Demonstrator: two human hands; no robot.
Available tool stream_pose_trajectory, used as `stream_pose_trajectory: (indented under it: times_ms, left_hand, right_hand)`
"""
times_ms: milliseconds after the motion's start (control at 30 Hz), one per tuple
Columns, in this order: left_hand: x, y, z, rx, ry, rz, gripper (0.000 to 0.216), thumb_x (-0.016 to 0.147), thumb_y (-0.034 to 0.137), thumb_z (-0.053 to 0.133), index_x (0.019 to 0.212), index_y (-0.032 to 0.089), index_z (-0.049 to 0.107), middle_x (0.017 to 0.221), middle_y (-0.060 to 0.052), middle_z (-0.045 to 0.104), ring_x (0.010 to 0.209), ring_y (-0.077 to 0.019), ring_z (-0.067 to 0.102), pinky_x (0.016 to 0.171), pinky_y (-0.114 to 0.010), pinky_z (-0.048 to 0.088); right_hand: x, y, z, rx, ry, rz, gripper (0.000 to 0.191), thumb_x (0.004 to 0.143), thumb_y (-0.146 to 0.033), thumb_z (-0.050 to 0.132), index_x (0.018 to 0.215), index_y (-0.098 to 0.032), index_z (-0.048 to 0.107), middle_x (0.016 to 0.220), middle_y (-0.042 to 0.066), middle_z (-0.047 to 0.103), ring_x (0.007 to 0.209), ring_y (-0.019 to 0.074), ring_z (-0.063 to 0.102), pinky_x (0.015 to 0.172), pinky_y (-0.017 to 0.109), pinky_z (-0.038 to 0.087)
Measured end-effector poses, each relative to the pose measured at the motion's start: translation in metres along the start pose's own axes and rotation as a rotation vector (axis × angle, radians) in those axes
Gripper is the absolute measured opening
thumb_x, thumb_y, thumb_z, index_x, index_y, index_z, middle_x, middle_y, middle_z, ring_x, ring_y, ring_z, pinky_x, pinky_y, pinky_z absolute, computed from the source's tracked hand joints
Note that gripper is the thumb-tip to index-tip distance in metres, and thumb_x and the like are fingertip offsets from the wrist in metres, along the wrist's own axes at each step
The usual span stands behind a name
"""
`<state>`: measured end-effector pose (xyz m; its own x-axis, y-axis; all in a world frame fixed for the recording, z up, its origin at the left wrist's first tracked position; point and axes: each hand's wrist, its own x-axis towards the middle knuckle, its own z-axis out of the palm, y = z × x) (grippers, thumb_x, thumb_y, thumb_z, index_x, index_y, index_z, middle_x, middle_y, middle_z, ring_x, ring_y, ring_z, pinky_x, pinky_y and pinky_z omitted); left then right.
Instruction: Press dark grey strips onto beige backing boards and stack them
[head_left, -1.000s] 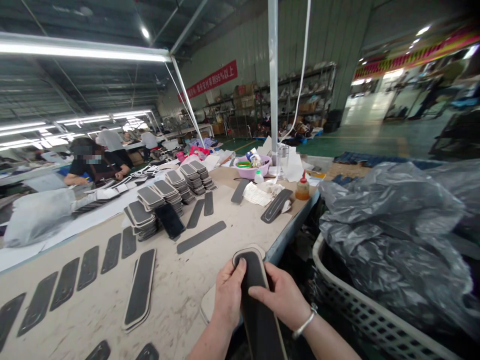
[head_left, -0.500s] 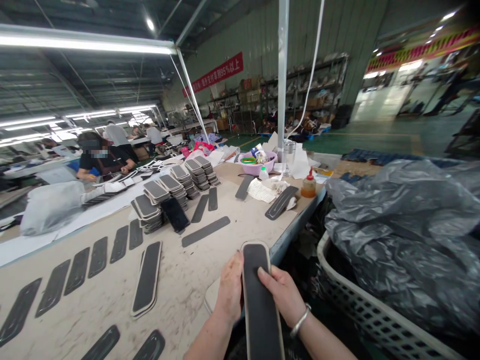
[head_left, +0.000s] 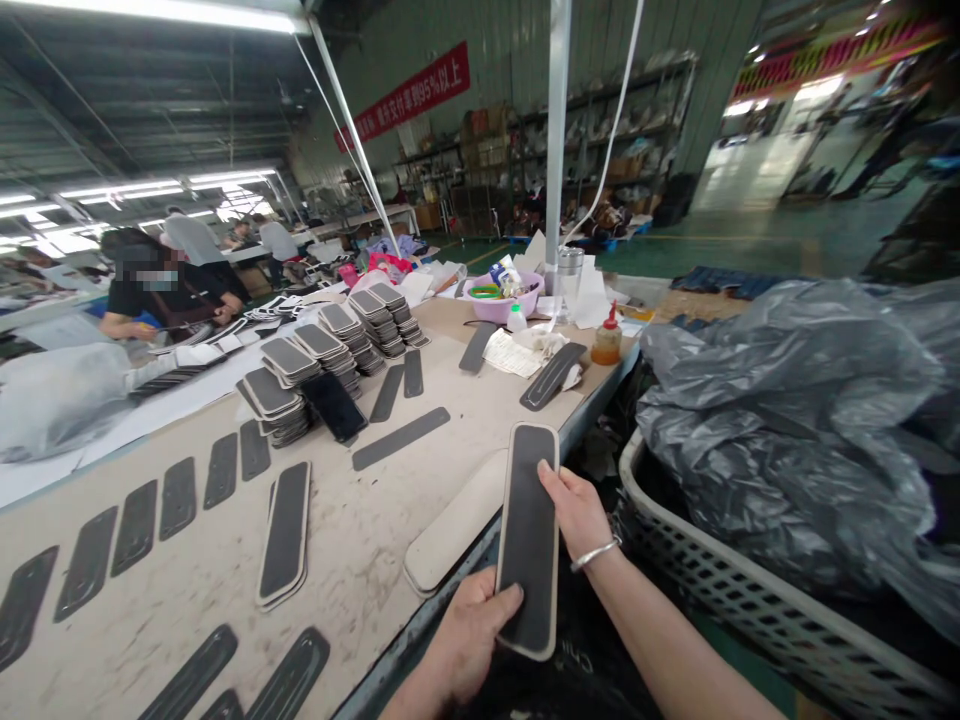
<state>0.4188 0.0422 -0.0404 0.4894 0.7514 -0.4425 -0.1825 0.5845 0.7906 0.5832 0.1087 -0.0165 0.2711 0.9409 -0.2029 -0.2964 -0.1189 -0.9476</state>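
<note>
A long dark grey panel with rounded corners and a pale border (head_left: 529, 530) is held upright at the table's front edge. My left hand (head_left: 474, 625) grips its lower left side, thumb on the dark face. Higher up, my right hand (head_left: 576, 508) is closed on the right edge, thumb also on the face; the fingers behind are hidden. Beside the panel, a plain beige strip (head_left: 457, 525) lies at the table edge. Farther left rests a small pile of similar bordered panels (head_left: 286, 530).
Dark glossy strips (head_left: 135, 527) lie in a row on the table (head_left: 390, 540). Behind are stacked panels (head_left: 271, 392), a phone (head_left: 334, 405), a purple basket (head_left: 504, 305) and a glue bottle (head_left: 606, 340). At right stands a plastic crate (head_left: 750, 580) with grey bags (head_left: 787, 400). A co-worker (head_left: 161, 290) sits opposite.
My left hand has slid down to the panel's lower left edge. The panel has risen so its bottom end shows, and the beige strip is more exposed. The view has shifted slightly.
</note>
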Motion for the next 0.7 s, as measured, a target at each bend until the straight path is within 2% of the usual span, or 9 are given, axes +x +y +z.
stream_pose_trajectory:
  times_ms: [167, 300, 467, 600, 700]
  left_hand:
    - [-0.001, -0.001, -0.006, 0.054, 0.032, -0.020, 0.040, 0.070, 0.044, 0.072, 0.083, 0.008, 0.064, 0.066, -0.006, 0.066, 0.055, -0.0136, 0.058, 0.053, -0.023, 0.046]
    - [-0.006, -0.006, -0.010, -0.024, 0.080, -0.001, 0.035, 0.071, 0.042, 0.073, 0.078, 0.009, 0.063, 0.064, -0.005, 0.065, 0.053, -0.0123, 0.058, 0.053, -0.023, 0.048]
    - [-0.014, -0.006, -0.007, -0.190, 0.024, -0.037, 0.052, 0.081, 0.059, 0.053, 0.099, 0.011, 0.064, 0.083, -0.011, 0.069, 0.064, -0.0171, 0.065, 0.052, -0.025, 0.053]
    - [-0.017, -0.008, -0.010, -0.029, 0.003, -0.020, 0.049, 0.069, 0.047, 0.073, 0.099, 0.009, 0.064, 0.084, -0.011, 0.069, 0.068, -0.0157, 0.064, 0.052, -0.019, 0.050]
    - [-0.015, -0.016, -0.020, 0.096, 0.040, -0.011, 0.048, 0.067, 0.050, 0.074, 0.089, 0.009, 0.064, 0.073, -0.008, 0.068, 0.057, -0.0114, 0.059, 0.049, -0.018, 0.045]
  right_hand:
    - [0.005, -0.001, -0.005, 0.132, -0.087, -0.007, 0.046, 0.062, -0.049, 0.078, 0.091, -0.017, 0.064, 0.079, 0.004, 0.069, 0.069, 0.0204, 0.064, 0.064, 0.033, 0.054]
    - [0.012, -0.001, -0.010, 0.140, -0.054, -0.051, 0.048, 0.062, -0.041, 0.080, 0.099, -0.018, 0.060, 0.091, 0.005, 0.070, 0.075, 0.0213, 0.065, 0.068, 0.035, 0.056]
    - [0.015, 0.002, -0.012, 0.142, -0.010, -0.066, 0.070, 0.063, -0.039, 0.080, 0.123, -0.021, 0.050, 0.084, 0.003, 0.070, 0.068, 0.0221, 0.066, 0.063, 0.037, 0.057]
    - [0.012, 0.001, -0.014, 0.198, 0.001, -0.062, 0.075, 0.063, -0.037, 0.081, 0.127, -0.020, 0.045, 0.091, 0.005, 0.070, 0.073, 0.0220, 0.066, 0.066, 0.036, 0.056]
    - [0.011, -0.002, -0.016, 0.235, -0.016, -0.059, 0.084, 0.063, -0.036, 0.081, 0.132, -0.021, 0.037, 0.097, 0.006, 0.069, 0.079, 0.0219, 0.065, 0.071, 0.036, 0.056]
